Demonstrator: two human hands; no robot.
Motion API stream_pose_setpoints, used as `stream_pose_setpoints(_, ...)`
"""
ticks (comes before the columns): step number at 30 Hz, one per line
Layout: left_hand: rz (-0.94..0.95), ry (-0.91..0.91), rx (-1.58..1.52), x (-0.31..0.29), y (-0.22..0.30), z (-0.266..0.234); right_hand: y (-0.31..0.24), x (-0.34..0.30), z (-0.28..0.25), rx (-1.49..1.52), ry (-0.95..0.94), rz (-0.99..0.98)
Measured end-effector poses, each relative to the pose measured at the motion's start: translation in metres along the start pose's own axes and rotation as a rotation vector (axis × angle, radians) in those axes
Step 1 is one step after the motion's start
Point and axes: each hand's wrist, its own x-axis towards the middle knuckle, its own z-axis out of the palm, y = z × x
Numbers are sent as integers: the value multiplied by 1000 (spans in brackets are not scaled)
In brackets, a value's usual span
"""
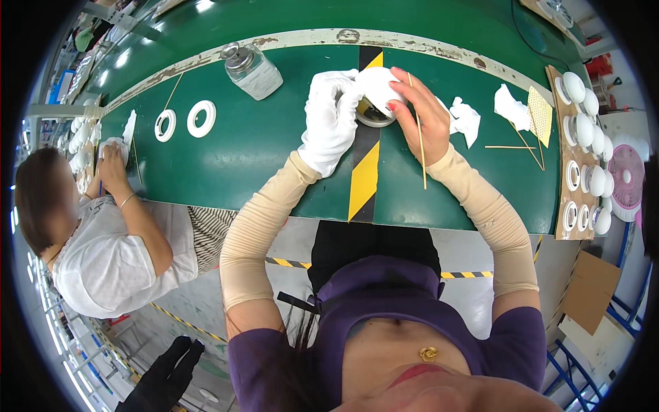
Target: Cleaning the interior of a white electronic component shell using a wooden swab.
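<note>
A white dome-shaped light part (pixel 375 88), with a shiny rounded base (pixel 374 121) beneath it, is between my hands above the black-and-yellow tape on the green table. My left hand (pixel 328 122), in a white glove, is closed against its left side; the glove hides those fingertips. My bare right hand (pixel 427 118) curls its fingers over the dome's right side. Between the right hand's fingers runs a thin wooden stick (pixel 421 156), pointing down toward me. Just right of that hand lies a crumpled white cloth or tissue (pixel 466 122).
To the left stand a glass bottle with a metal top (pixel 255 74) and two white rings (pixel 201 119). At right lie another white cloth (pixel 511 108), a yellow perforated sheet (pixel 539 118), loose sticks (pixel 509 147) and a board of several white domes (pixel 583 129). A co-worker (pixel 117 233) sits left.
</note>
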Motion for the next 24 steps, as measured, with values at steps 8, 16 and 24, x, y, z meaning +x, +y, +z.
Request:
stream_pose_setpoints(8, -666, 22, -461, 2, 5, -4, 0, -1, -1, 4, 4, 4)
stream_pose_setpoints(16, -485, -310, -482, 8, 2, -23, 2, 1, -11, -89, 27, -41)
stream_pose_setpoints(24, -281, -420, -186, 15, 0, 1, -20, 1, -21, 198, -70, -52)
